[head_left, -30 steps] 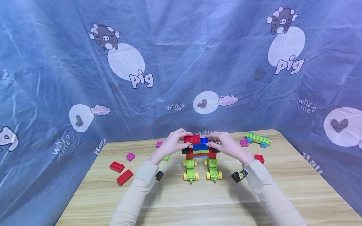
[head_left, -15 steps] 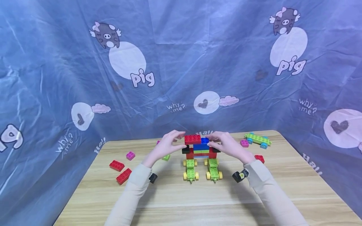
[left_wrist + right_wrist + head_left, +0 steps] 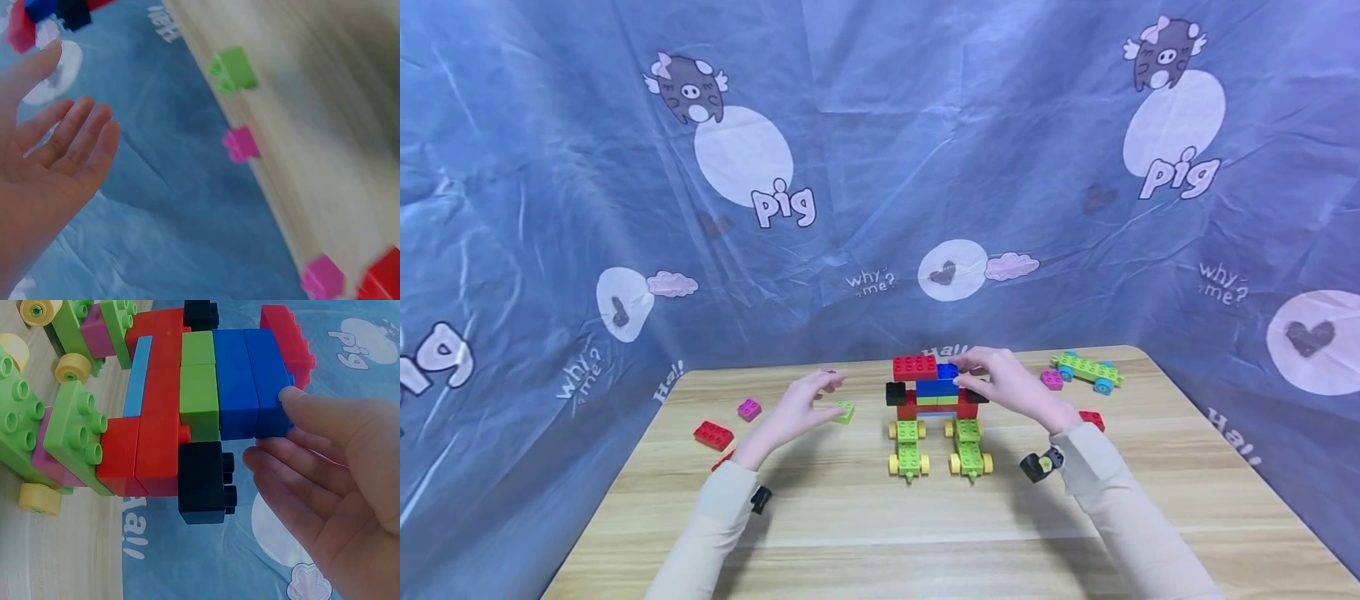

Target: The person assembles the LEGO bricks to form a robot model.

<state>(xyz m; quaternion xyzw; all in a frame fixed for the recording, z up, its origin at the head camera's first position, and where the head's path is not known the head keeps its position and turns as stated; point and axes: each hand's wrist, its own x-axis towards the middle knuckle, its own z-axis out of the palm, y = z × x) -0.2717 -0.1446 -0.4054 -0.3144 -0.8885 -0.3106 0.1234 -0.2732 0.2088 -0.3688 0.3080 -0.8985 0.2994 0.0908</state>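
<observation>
A figure of toy building bricks stands on two lime wheeled bases [image 3: 908,457] with yellow wheels. Its upper part has red bricks [image 3: 159,419], lime bricks, two stacked blue bricks [image 3: 269,381] and black bricks [image 3: 201,481] at the sides. Across the top left lies a red brick [image 3: 914,367], overhanging the blue. My right hand [image 3: 1003,382] pinches the end of the upper blue brick with thumb and fingers. Away to the left of the figure, my left hand [image 3: 792,410] holds nothing, its fingers loosely bent in the left wrist view.
Loose on the table at left are a red brick [image 3: 713,435] and a magenta brick [image 3: 748,409], with a lime brick [image 3: 845,412] nearer the figure. At right lie another magenta brick [image 3: 1051,380], a red brick [image 3: 1092,421] and a lime car base [image 3: 1086,372] with blue wheels.
My left hand has let go of the red brick on top and moved left and down, away from the figure. The right hand stays at the blue brick.
</observation>
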